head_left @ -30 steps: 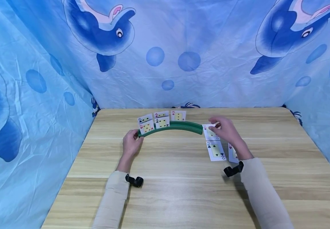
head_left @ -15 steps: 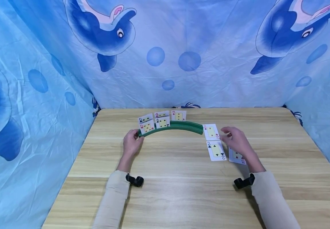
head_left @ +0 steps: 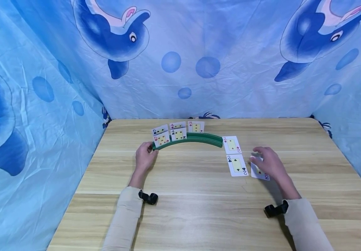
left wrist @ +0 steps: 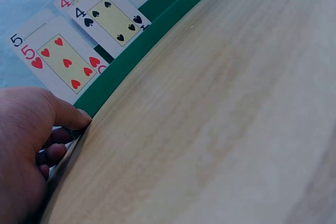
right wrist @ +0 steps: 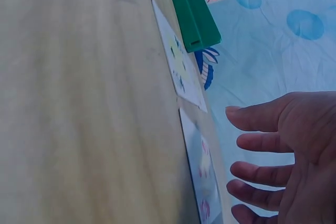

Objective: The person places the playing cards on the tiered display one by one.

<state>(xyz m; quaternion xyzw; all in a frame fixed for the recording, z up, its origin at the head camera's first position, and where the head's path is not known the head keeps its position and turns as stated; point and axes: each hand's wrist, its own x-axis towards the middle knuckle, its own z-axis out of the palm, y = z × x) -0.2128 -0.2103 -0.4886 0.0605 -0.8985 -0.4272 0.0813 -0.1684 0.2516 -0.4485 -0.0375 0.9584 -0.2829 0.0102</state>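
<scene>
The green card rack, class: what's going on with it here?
A person's left hand grips one end of the green card rack, where five cards stand. The right hand, holding nothing, is at a red card on the table. A red two and a black two lie face up near the rack's other end.

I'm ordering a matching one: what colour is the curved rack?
The rack is green; the head view shows it best.

My head view is bright, with pale glare on the surface [head_left: 193, 209] and soft shadow beneath my right grip [head_left: 269, 164]; both wrist views look dimmer, hazier.
</scene>
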